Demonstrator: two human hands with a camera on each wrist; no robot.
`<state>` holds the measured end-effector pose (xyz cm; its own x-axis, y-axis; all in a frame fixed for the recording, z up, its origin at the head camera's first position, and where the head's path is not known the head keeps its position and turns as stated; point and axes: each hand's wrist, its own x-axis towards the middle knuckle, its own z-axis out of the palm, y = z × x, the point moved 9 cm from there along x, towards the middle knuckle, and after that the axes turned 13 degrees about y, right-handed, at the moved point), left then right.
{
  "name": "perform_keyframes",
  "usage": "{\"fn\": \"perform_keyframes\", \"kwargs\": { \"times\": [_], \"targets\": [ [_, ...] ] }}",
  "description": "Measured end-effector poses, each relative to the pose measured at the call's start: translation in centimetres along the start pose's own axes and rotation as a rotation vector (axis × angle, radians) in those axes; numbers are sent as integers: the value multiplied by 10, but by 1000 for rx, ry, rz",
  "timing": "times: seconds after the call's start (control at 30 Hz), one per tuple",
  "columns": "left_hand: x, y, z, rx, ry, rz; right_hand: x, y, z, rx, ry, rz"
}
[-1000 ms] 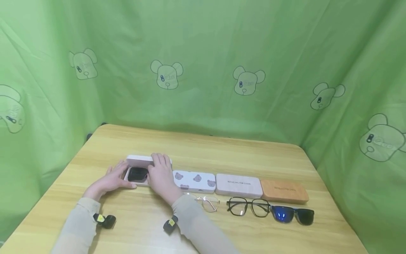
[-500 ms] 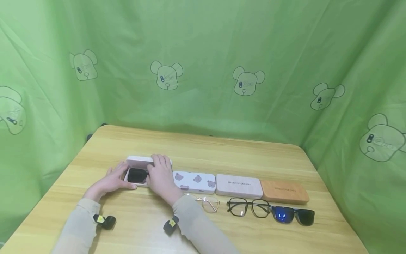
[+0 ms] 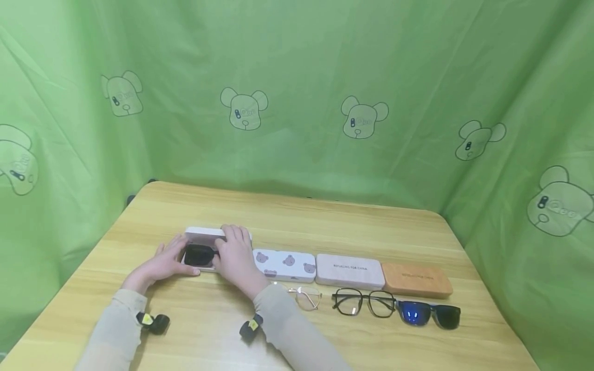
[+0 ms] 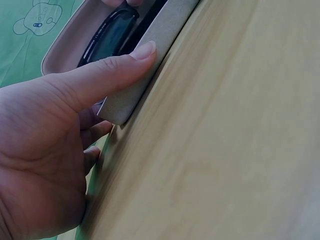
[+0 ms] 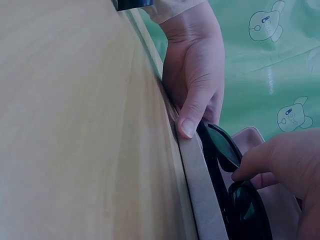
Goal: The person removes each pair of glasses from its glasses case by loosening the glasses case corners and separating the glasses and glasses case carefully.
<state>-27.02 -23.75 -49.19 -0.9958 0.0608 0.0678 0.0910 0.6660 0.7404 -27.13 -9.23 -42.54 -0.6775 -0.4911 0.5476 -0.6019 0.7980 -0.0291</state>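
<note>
At the left of the row, a pale glasses case (image 3: 199, 231) stands with its lid raised, showing a pinkish lining. My left hand (image 3: 160, 266) grips its left end; in the left wrist view the thumb (image 4: 122, 67) lies over the front wall and the other fingers go round the end. Dark sunglasses (image 3: 199, 255) sit in the case, one lens visible from the head. My right hand (image 3: 238, 260) reaches into the case from the right. In the right wrist view its thumb and a finger pinch the sunglasses (image 5: 247, 207) at the bridge between the lenses.
Right of the open case lie a bear-print case (image 3: 283, 266), a pale lettered case (image 3: 350, 270) and an orange case (image 3: 416, 280). In front are thin-framed glasses (image 3: 307, 299), black-framed glasses (image 3: 364, 302) and blue-lensed sunglasses (image 3: 428, 315). A green curtain (image 3: 297, 51) surrounds the wooden table (image 3: 195, 345).
The sunglasses in the case have shifted slightly to the left and toward the front edge. Both hands keep nearly the same place.
</note>
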Motion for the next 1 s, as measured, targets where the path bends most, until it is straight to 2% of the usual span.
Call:
{"fn": "perform_keyframes", "kwargs": {
  "times": [0.47, 0.73, 1.0],
  "targets": [
    [1, 1, 0, 0, 4, 11, 2, 1, -11, 139, -22, 29],
    [2, 3, -1, -11, 15, 43, 2, 0, -25, 178, 11, 30],
    [2, 3, -2, -11, 19, 56, 2, 0, -33, 187, 9, 27]
  ]
}}
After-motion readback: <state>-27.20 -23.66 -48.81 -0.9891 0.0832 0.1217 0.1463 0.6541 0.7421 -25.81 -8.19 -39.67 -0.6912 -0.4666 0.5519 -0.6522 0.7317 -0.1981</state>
